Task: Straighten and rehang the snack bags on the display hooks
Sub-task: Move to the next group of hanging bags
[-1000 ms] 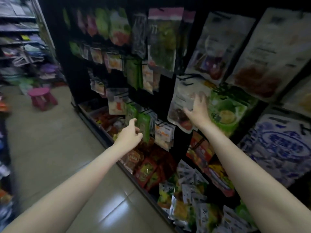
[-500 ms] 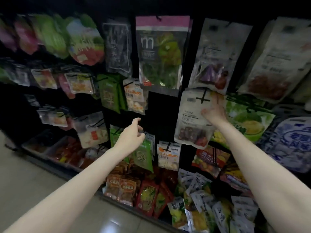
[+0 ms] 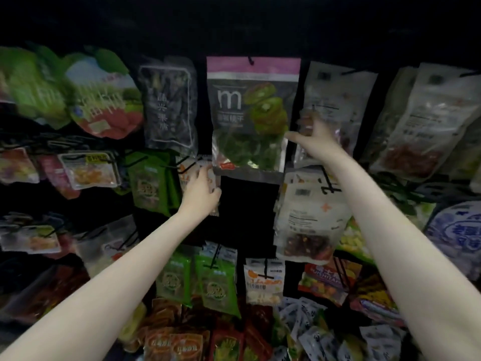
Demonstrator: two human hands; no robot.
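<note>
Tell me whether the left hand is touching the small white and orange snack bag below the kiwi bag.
Touching. In the head view the left hand lies on the small white and orange snack bag, its fingers overlapping the bag's front with no gap.

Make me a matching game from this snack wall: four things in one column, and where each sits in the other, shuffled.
Things:
1. kiwi bag
2. left hand
3. right hand
4. blue-and-white bag

Places:
A. far right edge
B. on a small packet below the kiwi bag's left corner
C. top centre, pink header
D. at the kiwi bag's right edge

Pairs: 1-C, 2-B, 3-D, 4-A
</note>
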